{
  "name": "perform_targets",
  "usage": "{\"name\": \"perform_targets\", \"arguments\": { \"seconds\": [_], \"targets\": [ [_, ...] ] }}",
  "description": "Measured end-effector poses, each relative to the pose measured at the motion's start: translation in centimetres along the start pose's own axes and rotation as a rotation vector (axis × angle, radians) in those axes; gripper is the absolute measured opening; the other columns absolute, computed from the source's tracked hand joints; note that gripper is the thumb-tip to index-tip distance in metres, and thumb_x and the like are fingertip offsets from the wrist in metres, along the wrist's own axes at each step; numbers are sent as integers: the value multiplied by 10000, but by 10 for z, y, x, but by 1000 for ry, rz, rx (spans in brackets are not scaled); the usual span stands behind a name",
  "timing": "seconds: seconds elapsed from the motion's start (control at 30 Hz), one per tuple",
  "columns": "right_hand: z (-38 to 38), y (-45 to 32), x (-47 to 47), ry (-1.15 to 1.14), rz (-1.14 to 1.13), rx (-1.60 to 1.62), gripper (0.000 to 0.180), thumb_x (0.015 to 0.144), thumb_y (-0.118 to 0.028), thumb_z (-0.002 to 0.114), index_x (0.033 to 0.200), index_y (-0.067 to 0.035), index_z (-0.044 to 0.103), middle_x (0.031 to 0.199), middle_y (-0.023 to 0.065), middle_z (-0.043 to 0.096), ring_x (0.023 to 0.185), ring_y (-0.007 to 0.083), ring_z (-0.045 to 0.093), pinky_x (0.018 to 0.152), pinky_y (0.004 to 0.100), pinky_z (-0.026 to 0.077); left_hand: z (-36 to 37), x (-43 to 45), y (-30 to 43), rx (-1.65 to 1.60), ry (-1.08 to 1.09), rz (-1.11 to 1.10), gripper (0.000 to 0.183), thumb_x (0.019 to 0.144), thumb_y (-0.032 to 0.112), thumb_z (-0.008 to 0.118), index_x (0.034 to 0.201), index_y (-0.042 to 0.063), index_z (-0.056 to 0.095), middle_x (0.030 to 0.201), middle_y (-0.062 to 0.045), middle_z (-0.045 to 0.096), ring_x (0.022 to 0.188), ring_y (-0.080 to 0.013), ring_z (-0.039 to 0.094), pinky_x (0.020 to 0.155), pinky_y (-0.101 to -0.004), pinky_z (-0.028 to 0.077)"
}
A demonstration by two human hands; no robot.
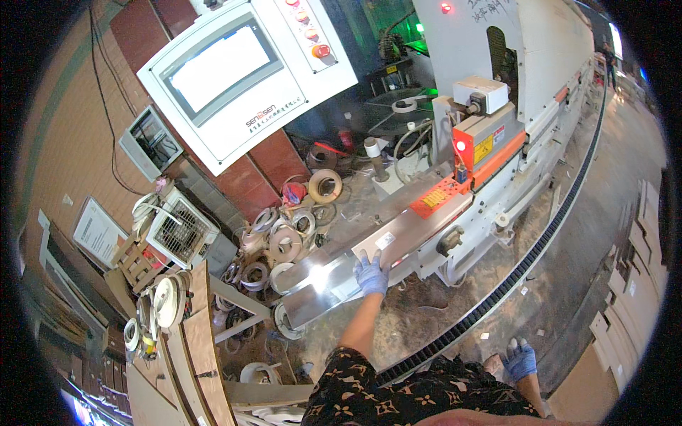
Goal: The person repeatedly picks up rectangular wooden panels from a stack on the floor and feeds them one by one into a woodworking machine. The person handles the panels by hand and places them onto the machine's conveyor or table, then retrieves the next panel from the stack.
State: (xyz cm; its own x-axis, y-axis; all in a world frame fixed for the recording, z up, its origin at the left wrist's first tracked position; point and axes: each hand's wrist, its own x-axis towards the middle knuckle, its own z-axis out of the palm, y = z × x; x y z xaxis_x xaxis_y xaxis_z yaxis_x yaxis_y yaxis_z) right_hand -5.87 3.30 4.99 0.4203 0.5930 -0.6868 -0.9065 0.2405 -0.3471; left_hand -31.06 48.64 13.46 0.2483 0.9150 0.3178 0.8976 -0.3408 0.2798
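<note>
My left hand (371, 276), in a blue glove, reaches out to the near end of a long narrow board (397, 237) that bears a white label. The fingers are spread on the board's end; whether the thumb goes under it is hidden. The board lies along the metal infeed table (314, 290) of an edge banding machine (490, 141), its far part beside an orange guard plate (438, 198). Down at my side hangs my right hand (519, 361), also blue-gloved, with fingers apart and nothing in it.
A control panel (229, 96) with a lit screen overhangs the far left. Rolls of edge banding (285, 244) cover the floor behind the table. A black roller track (511, 287) curves past my body. Stacked boards (620, 325) lie right, more boards (205, 341) left. A distant person (610, 64) stands upper right.
</note>
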Motion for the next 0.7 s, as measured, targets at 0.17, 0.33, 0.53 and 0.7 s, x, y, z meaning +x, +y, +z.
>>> {"name": "perform_targets", "arguments": {
  "seconds": [0.17,0.33,0.53,0.7],
  "targets": [
    [-86,-46,11,-146,-111,52,184,882,-348,475,927,-239,616,855,-20,653,722,196,592,723,432,490,20,22,45,169,-75,-24,486,830,438,567,1285,277,508,1419,-129,367,1215,-370,425,1017,-496,315],
    [-199,-68,4,504,-420,222,427,852,-301,547,1181,-30,548,1131,118,593,906,260,584,760,397,494,33,42,83,291,-167,129,467,909,403,452,1309,167,400,1421,-106,346,1224,-253,401,983,-411,372],
    [-228,-94,-4,1609,-516,363,802,660,-287,799,1274,37,399,1248,213,521,1082,303,526,922,394,423,30,-56,139,-771,-727,282,642,930,358,471,1452,103,197,1491,-98,232,1343,-207,274,1091,-322,277],
    [-225,-78,-34,1719,-720,454,723,717,-302,761,1289,-18,421,1142,207,590,1018,330,575,882,416,447,1,-132,177,-204,-911,467,724,871,294,613,1440,61,232,1490,-124,257,1342,-261,306,1082,-352,301]
  ]
}}
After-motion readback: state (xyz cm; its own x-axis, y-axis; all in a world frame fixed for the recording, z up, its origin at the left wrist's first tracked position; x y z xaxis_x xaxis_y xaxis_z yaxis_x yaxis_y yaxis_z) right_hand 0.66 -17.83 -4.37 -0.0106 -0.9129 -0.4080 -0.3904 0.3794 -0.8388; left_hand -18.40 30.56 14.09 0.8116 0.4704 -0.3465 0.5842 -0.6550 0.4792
